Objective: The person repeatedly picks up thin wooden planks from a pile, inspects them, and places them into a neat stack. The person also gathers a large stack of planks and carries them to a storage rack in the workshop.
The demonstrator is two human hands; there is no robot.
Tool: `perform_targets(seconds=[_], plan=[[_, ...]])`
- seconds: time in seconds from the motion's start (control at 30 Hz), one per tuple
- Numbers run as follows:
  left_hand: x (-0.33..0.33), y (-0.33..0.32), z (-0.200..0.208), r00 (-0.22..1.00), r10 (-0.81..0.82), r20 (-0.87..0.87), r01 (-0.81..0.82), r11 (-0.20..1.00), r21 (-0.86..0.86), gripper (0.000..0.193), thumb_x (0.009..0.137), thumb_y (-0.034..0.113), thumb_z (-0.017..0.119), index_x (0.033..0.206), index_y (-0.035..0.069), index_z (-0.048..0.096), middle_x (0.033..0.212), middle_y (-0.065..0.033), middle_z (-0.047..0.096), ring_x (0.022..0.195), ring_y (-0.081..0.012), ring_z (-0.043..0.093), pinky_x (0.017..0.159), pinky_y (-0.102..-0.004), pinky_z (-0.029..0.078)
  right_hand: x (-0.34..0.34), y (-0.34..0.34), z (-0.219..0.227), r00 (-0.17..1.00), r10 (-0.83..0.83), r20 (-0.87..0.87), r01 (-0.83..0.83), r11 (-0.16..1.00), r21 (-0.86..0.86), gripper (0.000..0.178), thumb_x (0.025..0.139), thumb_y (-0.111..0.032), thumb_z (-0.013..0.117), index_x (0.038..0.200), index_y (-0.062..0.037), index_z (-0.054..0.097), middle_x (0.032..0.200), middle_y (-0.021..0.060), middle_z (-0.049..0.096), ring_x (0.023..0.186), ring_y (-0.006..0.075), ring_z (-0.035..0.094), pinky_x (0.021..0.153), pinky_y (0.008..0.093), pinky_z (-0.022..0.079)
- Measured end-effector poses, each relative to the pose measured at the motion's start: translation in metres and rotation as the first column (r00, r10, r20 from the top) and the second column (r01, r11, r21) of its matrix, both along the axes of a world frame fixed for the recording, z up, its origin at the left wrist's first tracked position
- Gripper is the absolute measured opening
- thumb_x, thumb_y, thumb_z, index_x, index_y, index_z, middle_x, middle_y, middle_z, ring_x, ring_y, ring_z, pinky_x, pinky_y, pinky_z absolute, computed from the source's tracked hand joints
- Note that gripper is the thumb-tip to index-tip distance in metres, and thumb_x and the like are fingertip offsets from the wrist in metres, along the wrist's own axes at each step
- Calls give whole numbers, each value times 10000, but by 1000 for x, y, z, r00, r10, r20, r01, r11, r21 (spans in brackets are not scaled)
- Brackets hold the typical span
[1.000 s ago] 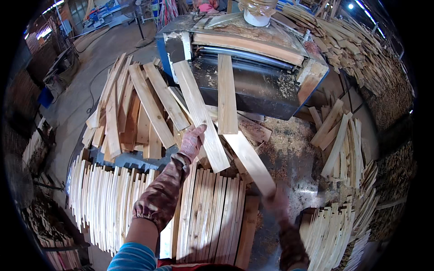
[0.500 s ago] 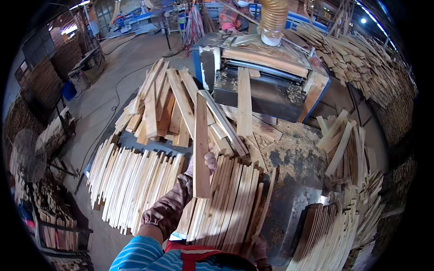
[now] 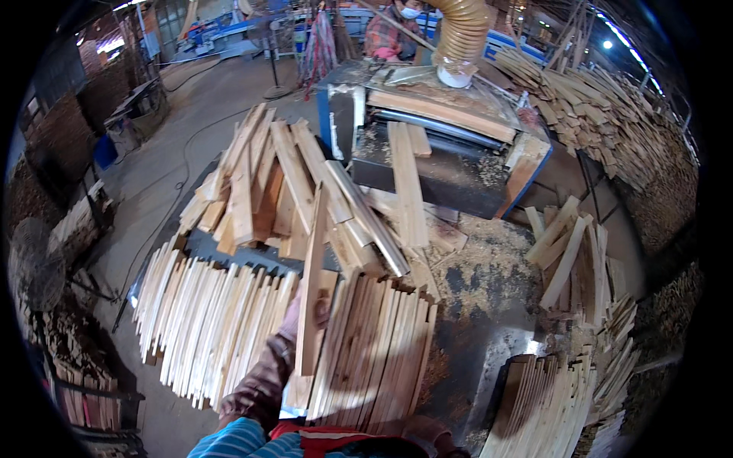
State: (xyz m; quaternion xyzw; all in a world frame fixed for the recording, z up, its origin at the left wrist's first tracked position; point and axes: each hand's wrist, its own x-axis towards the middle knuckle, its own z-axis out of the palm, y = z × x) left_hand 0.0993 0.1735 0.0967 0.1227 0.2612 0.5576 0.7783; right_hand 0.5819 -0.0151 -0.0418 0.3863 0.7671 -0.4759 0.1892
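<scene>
My left hand is closed around a narrow wooden board, which it holds on edge. The board's length points away from me, over the gap between two rows of boards. To its left is a row of pale boards standing on edge; to its right is a browner row of boards. At the lower edge my right hand is at the near end of the browner row, its fingers too dark and hidden to read.
Beyond the rows lies a loose heap of boards. A planing machine with a yellow hose has a plank sticking out toward me. Wood shavings cover the table. More boards stand at right. A masked person is behind the machine.
My left hand has lowered the board toward me and slightly left. The loose strips right of the browner row now sit against it. The plank and a short piece protrude further from the machine.
</scene>
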Motion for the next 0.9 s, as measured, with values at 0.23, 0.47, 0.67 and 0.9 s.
perform_targets(seconds=[0.23, 0.47, 0.67, 0.9], plan=[[-30, -96, -111, -5, -147, -989, -358, 924, -135, 478, 889, 504, 672, 1013, 43, 646, 851, -146, 681, 838, -285, 673, 749, -425, 538, -95, 211, 178, 795, -603, -66, 562, 692, 454, 461, 937, -442, 600, 1222, -79, 611, 925, 183, 661, 852, 315, 664, 772, 474, 542], [39, -134, -105, -501, -227, -835, -158, 973, -170, 706, 805, 510, 732, 1355, 115, 532, 1426, -248, 452, 1306, -452, 441, 1065, -527, 403, -213, 442, 163, 796, -484, -365, 473, 119, 873, 1123, 802, -613, 698, 1561, -2, 140, 1581, 249, 296, 1310, 398, 508, 1090, 532, 409], [24, -149, -128, -158, -343, -926, -300, 910, -286, 859, 722, 508, 809, 1431, 191, 444, 1333, -241, 527, 1232, -427, 535, 967, -534, 477, -217, 456, 63, 714, -676, -184, 668, 578, 468, 957, 736, -469, 750, 1477, -41, 319, 1412, 212, 517, 1251, 351, 566, 1050, 423, 458], [24, -151, -97, -70, -329, -942, -256, 918, -302, 888, 742, 385, 847, 1485, 164, 415, 1217, -173, 560, 1120, -319, 582, 917, -431, 499, -169, 432, 136, 795, -604, -54, 561, 699, 444, 773, 766, -531, 713, 1349, -63, 515, 1226, 205, 631, 1162, 346, 612, 950, 464, 508]])
